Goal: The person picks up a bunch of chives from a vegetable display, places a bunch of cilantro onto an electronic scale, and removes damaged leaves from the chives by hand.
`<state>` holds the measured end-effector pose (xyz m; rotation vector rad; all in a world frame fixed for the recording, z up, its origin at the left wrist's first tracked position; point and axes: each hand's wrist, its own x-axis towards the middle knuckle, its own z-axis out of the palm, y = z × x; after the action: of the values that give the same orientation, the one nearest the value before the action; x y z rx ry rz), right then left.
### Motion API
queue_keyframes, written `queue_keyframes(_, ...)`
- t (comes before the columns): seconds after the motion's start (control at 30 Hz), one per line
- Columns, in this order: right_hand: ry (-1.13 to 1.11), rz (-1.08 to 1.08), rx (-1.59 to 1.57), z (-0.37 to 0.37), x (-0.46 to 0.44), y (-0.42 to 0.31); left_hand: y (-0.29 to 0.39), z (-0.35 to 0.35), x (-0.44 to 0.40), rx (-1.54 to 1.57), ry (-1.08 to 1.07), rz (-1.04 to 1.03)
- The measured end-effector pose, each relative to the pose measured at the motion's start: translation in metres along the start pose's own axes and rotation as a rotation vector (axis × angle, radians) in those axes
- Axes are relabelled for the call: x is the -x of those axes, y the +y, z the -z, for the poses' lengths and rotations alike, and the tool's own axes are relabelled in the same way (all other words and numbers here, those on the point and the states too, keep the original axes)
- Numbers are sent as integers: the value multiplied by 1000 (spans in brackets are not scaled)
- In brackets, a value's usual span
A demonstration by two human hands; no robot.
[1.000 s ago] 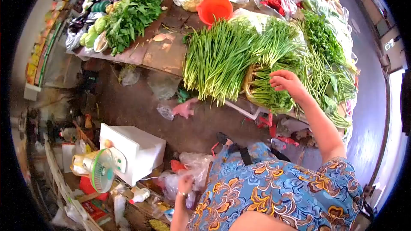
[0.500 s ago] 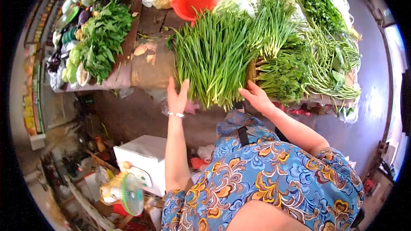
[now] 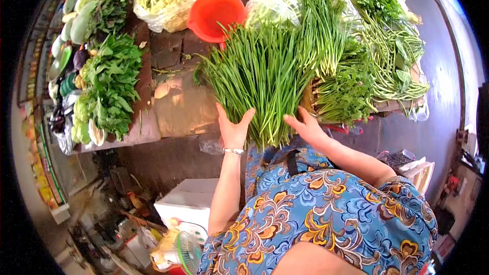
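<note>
A big pile of garlic chives [image 3: 257, 79] lies near the table's front edge, its pale cut ends towards me. My left hand [image 3: 234, 126], with a bracelet at the wrist, rests against the left side of those ends, thumb and fingers spread. On the opposite side my right hand [image 3: 307, 126] is at the lower right of the pile, thumb and fingers apart. Neither hand is closed round the stems. A smaller bunch of garlic chives [image 3: 326, 46] lies just behind to the right, above some leafy coriander-like greens [image 3: 346, 89].
A red plastic scoop [image 3: 216, 15] stands behind the pile. Long beans [image 3: 400, 66] lie at the right, leafy greens [image 3: 109, 86] at the left. A bare brown board [image 3: 186, 104] shows left of the chives. Below are a white box [image 3: 186, 201] and a small fan [image 3: 188, 252].
My left hand has moved inward, and the chives' lower ends are gathered narrower between my hands. The view has shifted, with the table's left side now lower in the frame.
</note>
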<state>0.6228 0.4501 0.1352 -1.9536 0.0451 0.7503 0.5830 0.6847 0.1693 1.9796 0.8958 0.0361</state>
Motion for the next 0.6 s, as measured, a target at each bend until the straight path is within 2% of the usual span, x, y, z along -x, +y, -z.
queue_keyframes(0.03,-10,-66,-197,-4,-5,-3,-3,0,-3,0,-20,-6)
queue_keyframes(0.07,47,-114,-202,-8,-3,-13,-9,-2,-6,100,-45,19)
queue_keyframes(0.13,57,-76,-287,-17,1,-29,-19,-4,-14,268,-129,74)
queue_keyframes(0.17,39,-26,-358,-22,1,-34,-15,-3,-8,249,-115,-8)
queue_keyframes(0.3,54,-25,-432,-37,2,-60,-11,0,-19,748,-475,80)
queue_keyframes(0.37,23,-67,-563,-50,0,-71,-5,10,-27,783,-591,229)
queue_keyframes(0.5,169,8,-572,-82,4,-84,-22,25,-52,832,-775,281)
queue_keyframes(0.6,256,-14,-490,-94,9,-94,-17,38,-56,842,-845,344)
